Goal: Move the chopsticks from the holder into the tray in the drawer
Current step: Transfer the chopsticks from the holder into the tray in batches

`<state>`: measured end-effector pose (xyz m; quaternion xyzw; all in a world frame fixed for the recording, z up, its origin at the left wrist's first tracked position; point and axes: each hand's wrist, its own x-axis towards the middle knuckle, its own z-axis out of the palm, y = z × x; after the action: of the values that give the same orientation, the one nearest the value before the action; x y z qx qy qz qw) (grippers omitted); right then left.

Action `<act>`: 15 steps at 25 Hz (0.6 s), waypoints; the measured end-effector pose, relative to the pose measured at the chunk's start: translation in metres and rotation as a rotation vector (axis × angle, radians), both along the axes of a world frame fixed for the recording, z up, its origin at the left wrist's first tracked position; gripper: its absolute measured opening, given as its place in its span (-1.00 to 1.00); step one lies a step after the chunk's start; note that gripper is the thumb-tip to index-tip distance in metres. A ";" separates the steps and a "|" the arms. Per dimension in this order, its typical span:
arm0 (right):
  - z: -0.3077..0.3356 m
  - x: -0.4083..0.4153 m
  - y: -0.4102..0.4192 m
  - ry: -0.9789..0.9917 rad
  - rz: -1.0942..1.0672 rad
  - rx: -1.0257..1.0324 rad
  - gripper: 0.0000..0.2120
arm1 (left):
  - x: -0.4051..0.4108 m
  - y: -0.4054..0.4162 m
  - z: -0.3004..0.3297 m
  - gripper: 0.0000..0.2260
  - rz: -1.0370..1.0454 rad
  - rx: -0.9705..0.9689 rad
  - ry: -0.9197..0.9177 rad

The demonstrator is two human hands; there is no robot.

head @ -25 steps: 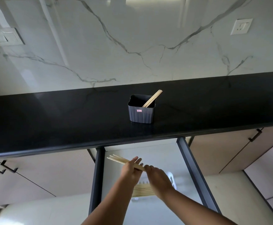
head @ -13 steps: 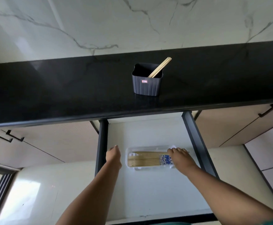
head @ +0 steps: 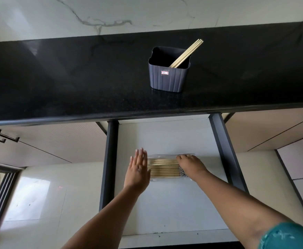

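Many thin wooden chopsticks [head: 163, 168] lie flat in a clear plastic tray [head: 170, 179] in the white drawer [head: 165, 203]. The left hand [head: 138, 169] is flat and open beside it. The right hand [head: 190, 163] rests spread on the tray's right end. A few more sticks [head: 186, 53] lean in the ribbed dark holder [head: 167, 76] on the black counter [head: 75, 78].

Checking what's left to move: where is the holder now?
The holder stands on the black countertop, right of centre, above the open drawer, some chopsticks inside.

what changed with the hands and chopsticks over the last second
Both hands carried a bundle down and let it go in the tray. Now the left hand is open at its left end and the right hand rests on its right end. The holder keeps its few chopsticks.
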<state>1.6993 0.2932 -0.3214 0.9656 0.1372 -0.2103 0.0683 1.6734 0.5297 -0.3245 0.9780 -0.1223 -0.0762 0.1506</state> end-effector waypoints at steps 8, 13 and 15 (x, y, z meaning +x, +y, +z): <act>-0.008 -0.002 -0.015 -0.047 -0.041 0.161 -0.41 | -0.005 -0.012 -0.014 -0.47 -0.204 0.056 0.131; -0.018 -0.019 -0.015 -0.109 -0.183 0.388 -0.62 | 0.002 -0.027 -0.017 -0.26 -0.177 0.213 0.351; -0.023 -0.025 -0.011 -0.027 -0.244 0.391 -0.55 | 0.004 -0.032 -0.016 -0.23 -0.165 0.246 0.421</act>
<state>1.6746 0.2825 -0.3445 0.9726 0.0564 -0.1733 -0.1440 1.6777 0.4977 -0.3406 0.9382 -0.1576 -0.3046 0.0460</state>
